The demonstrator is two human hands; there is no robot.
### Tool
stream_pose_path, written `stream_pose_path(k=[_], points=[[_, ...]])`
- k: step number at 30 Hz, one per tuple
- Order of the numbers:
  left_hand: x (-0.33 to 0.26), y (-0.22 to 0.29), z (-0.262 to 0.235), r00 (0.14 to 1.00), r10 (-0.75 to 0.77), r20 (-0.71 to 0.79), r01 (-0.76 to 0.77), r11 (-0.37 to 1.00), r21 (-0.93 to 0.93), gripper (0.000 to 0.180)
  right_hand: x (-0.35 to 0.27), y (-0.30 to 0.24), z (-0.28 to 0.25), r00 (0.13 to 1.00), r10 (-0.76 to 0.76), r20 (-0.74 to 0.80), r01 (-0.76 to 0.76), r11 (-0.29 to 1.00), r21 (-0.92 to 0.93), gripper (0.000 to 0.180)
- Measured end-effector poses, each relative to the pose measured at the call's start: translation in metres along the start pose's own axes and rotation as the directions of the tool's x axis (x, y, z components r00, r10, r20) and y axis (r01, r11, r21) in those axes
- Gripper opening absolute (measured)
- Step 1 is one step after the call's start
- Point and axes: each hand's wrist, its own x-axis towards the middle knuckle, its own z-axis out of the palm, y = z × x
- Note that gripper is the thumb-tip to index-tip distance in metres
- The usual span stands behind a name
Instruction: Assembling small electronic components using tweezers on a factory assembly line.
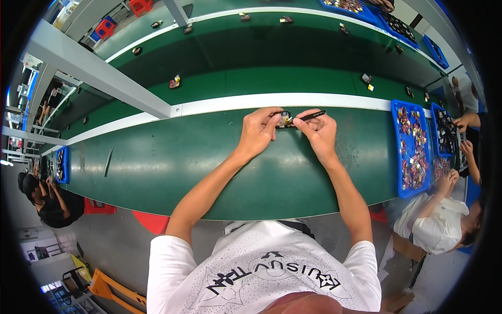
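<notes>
holding a small dark component [284,121] above the far edge of the green tabletop [293,178], near the middle of that edge, the left hand [257,130] grips it between thumb and fingers. the right hand [320,130] pinches a slim black tool [314,115], whose lower end points toward the component; contact between the two cannot be told. behind the hands, a white rail [225,103] runs along the far edge. beyond this rail, a green strip [261,81] carries scattered parts, among them a small dark and white piece [175,82]. near the right end of the tabletop stands a blue tray [396,131] of small red, yellow and white parts; just beside it, farther right, is a second blue tray [443,155] with black parts. toward the left end lies a thin strip [108,162], well apart from the hands; at the left end stands a narrow blue tray [66,165]. a seated person in white [438,220] works at the right, and a person in black [60,208] at the left.
</notes>
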Motion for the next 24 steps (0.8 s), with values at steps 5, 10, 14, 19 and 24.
stream_pose_path(k=[5,10,14,19,24], points=[[0.000,0.002,-0.001,0.999,-0.037,0.013,0.037,0.999,-0.016,0.024,0.000,0.003,-0.006,0.999,0.019,0.026,-0.017,0.998,-0.062,0.010],[0.002,0.005,-0.004,0.994,-0.102,0.046,0.105,0.992,-0.076,0.027,-0.002,-0.002,0.000,1.000,0.023,-0.019,-0.023,1.000,-0.021,0.010],[0.003,0.006,-0.005,0.991,-0.116,0.074,0.122,0.988,-0.096,0.030,-0.003,-0.002,0.000,0.999,-0.011,-0.048,0.011,1.000,-0.011,0.009],[0.004,0.006,-0.006,0.987,-0.131,0.096,0.141,0.984,-0.106,0.031,-0.006,-0.006,0.001,0.993,-0.113,-0.044,0.104,0.979,-0.173,0.009],[0.005,0.004,-0.007,0.987,-0.125,0.105,0.139,0.980,-0.140,0.030,-0.008,-0.004,0.001,0.973,-0.229,-0.039,0.206,0.927,-0.314,0.008]])
